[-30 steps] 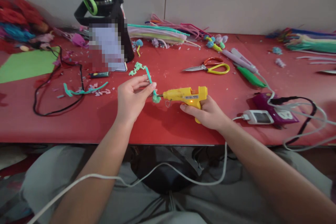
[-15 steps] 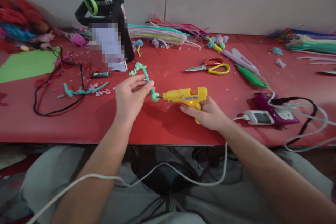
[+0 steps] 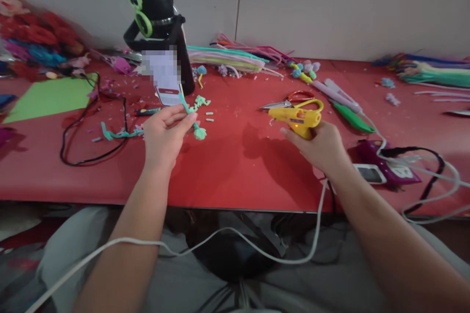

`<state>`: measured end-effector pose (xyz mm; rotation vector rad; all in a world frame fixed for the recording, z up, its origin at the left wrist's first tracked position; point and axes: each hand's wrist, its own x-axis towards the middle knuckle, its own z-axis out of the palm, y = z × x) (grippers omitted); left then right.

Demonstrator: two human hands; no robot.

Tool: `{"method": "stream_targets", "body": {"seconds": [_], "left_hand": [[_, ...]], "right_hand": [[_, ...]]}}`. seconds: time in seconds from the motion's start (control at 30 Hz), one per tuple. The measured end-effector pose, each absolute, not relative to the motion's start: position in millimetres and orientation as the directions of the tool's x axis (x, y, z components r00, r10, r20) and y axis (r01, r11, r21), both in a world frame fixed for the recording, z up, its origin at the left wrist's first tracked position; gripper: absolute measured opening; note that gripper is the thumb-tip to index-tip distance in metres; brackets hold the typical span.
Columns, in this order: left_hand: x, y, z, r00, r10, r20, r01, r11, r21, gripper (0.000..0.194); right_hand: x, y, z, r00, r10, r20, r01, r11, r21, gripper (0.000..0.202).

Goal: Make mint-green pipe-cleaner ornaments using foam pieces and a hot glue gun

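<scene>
Between the thumb and fingers of my left hand (image 3: pixel 165 134) is a thin teal stem (image 3: pixel 184 102), with a fluffy mint-green ball (image 3: pixel 199 133) at its lower end. Small mint-green pieces (image 3: pixel 200 101) lie on the table just beyond the fingertips. My right hand (image 3: pixel 323 146) is wrapped round the handle of a yellow glue gun (image 3: pixel 295 116), whose orange light is lit. The gun's nozzle points left, well apart from the ball. Scissors (image 3: pixel 308 103) with red and yellow handles lie right behind the gun, partly covered by it.
A black bottle (image 3: pixel 187 68) and a phone (image 3: pixel 169 98) stand behind my left hand. Pipe cleaners (image 3: pixel 235 61) lie along the wall. At right are a purple device (image 3: pixel 400 171) and white cables (image 3: pixel 455 166); a black cord (image 3: pixel 63 142) loops at left.
The glue gun has moved right, away from the mint ball, over the scissors' near side. My left hand has shifted slightly left with the stem. The mint-green pieces now rest near its fingertips.
</scene>
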<state>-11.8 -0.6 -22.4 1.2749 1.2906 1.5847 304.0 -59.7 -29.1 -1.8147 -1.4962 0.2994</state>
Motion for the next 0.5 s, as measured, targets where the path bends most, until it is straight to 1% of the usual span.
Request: {"method": "stream_targets", "body": {"seconds": [0.1,0.13,0.17,0.2,0.23,0.3,0.33,0.37,0.4,0.47,0.5], "left_hand": [[-15,2,-23,-0.258,0.927,0.273,0.087,-0.259,0.962,0.035],[-16,2,-23,-0.255,0.927,0.275,0.093,-0.26,0.961,0.035],[-15,1,-23,-0.252,0.928,0.273,0.093,-0.258,0.962,0.035],[-15,1,-23,-0.249,0.93,0.269,0.09,-0.255,0.963,0.035],[-14,0,-23,-0.244,0.933,0.264,0.084,-0.251,0.964,0.036],[-12,-1,-23,-0.227,0.939,0.258,0.073,-0.248,0.966,0.037],[-11,-2,-23,-0.217,0.942,0.257,0.07,-0.247,0.966,0.037],[-9,-4,-23,-0.204,0.945,0.255,0.068,-0.246,0.967,0.036],[-7,-6,-22,-0.191,0.949,0.249,0.068,-0.241,0.968,0.036],[0,-10,-21,-0.17,0.956,0.237,0.051,-0.232,0.971,0.036],[3,-12,-21,-0.163,0.959,0.231,0.036,-0.229,0.973,0.035]], "right_hand": [[316,-53,-37,0.275,0.927,0.255,0.761,-0.048,-0.647,0.043],[318,-52,-38,0.259,0.929,0.266,0.758,-0.025,-0.652,0.043],[317,-52,-37,0.25,0.917,0.31,0.753,0.017,-0.657,0.043],[316,-52,-35,0.251,0.884,0.395,0.755,0.077,-0.651,0.044],[312,-54,-30,0.257,0.82,0.512,0.766,0.15,-0.625,0.045],[298,-60,-17,0.23,0.649,0.725,0.802,0.296,-0.519,0.042],[288,-64,-10,0.184,0.592,0.785,0.807,0.364,-0.464,0.036],[277,-68,-4,0.109,0.615,0.781,0.792,0.421,-0.442,0.024],[265,-72,1,0.01,0.674,0.739,0.753,0.481,-0.449,0.015],[240,-78,3,-0.165,0.757,0.632,0.644,0.568,-0.513,0.01],[229,-80,2,-0.205,0.779,0.593,0.607,0.576,-0.548,0.01]]}}
